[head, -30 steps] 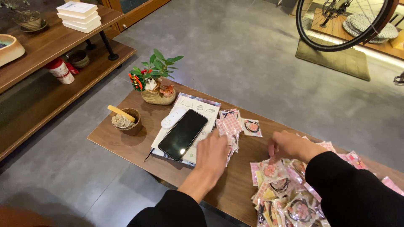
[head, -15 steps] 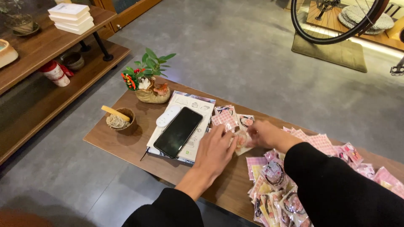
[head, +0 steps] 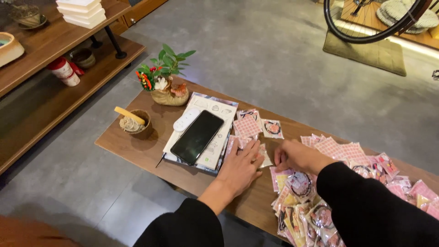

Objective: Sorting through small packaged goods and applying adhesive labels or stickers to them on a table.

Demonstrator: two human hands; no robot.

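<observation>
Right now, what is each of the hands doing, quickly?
Left hand: open, flat on small pink packets.
Right hand: loosely curled, resting on table; holding nothing visible.

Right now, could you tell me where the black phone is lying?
In the head view, the black phone lies on a booklet left of centre, just left of the left hand, beside a white remote.
</observation>
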